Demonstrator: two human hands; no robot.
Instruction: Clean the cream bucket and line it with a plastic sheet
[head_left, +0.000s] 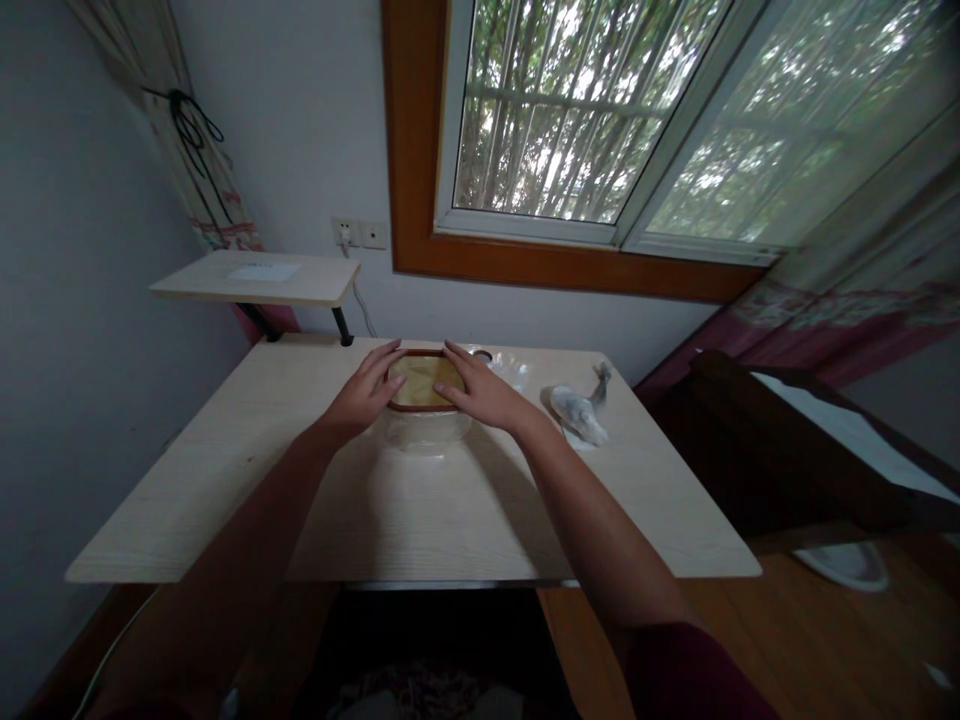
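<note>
A clear plastic container (427, 428) stands on the light wooden table (420, 510), capped by a yellowish lid with a dark red rim (420, 381). My left hand (365, 392) lies on the lid's left side with fingers stretched flat. My right hand (482, 390) presses flat on the lid's right side, fingers spread toward the far edge. Both hands rest on the lid, neither wrapped round anything.
A small white bag with a twisted top (579, 410) lies right of the container. Crumpled clear plastic (510, 368) sits behind it. A raised shelf (259, 277) holds a white sheet at the back left. A dark bed frame (787, 450) stands to the right, below a window.
</note>
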